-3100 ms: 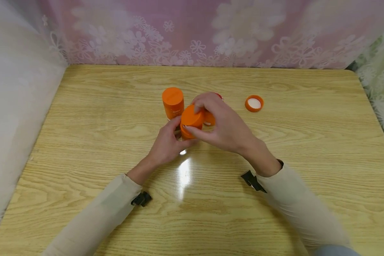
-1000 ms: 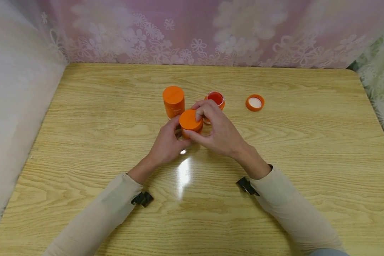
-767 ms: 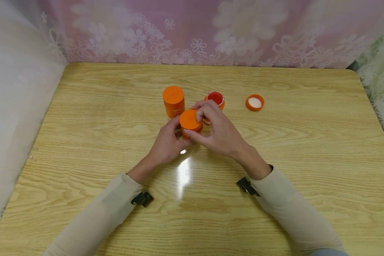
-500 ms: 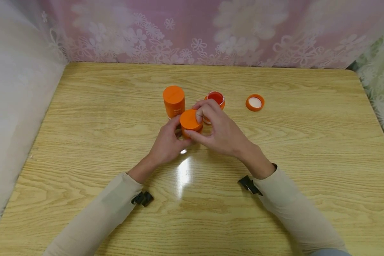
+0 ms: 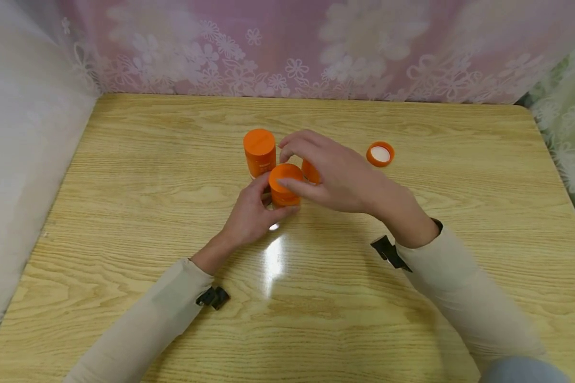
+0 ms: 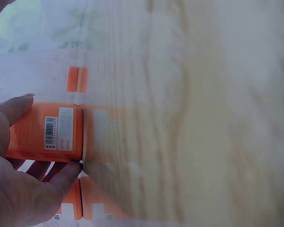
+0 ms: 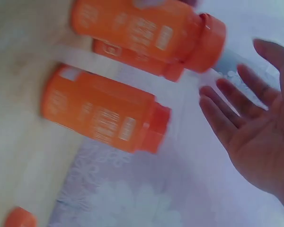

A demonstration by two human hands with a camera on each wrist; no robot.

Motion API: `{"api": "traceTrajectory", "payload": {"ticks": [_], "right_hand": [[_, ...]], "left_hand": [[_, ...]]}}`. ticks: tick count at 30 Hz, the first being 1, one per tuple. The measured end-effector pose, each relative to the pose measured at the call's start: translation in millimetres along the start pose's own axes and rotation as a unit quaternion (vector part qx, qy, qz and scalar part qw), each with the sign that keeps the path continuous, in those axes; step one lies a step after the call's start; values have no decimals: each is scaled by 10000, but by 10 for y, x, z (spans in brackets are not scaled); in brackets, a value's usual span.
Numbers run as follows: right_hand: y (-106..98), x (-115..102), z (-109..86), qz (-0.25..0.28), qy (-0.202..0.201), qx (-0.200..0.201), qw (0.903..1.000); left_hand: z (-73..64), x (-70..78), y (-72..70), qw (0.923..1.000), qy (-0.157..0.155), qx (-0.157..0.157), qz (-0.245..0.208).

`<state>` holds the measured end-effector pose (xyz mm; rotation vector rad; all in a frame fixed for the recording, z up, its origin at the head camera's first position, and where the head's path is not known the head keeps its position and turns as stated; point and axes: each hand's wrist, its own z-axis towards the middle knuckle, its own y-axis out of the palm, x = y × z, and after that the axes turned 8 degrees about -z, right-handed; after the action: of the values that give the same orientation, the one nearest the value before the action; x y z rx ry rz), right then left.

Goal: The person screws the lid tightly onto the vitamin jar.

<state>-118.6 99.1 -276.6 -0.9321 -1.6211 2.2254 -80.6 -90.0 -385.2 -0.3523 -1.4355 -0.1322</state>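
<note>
My left hand grips an upright orange plastic bottle low on its body, and the bottle stands on the table. An orange screw cap sits on top of that bottle. Over it hovers my right hand, fingers spread. The right wrist view shows a gap between these fingers and the cap. Beside the held bottle stands an uncapped orange bottle with a red neck; the right hand mostly hides it in the head view. A barcode label on the held bottle faces the left wrist camera.
A capped orange bottle stands behind and left of the held one. To the right a loose orange cap lies with its white liner up. The wood-grain table ends at a floral curtain.
My right hand has let go of the cap, spread its fingers and lifted up and to the right. It now covers the uncapped bottle's mouth in the head view. My left hand stays in place.
</note>
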Motion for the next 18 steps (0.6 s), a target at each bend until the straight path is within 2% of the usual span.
{"api": "traceTrajectory", "payload": {"ticks": [4,11,14,18], "right_hand": [[-103,-19,90,-167,-308,-619,9975],[-166,-68,196,-459,-314,-1492,9872],[-175,-90,237,-524,-247,-1726,9833],[-179,-111,300,-545,-208,-1836,9813]], "left_hand": [[1,-4,-4,10000,68,-5,11],[5,-21,-5,9999,89,-45,25],[-3,-15,-6,10000,13,-35,37],[-3,-9,-5,10000,6,-14,-71]]}}
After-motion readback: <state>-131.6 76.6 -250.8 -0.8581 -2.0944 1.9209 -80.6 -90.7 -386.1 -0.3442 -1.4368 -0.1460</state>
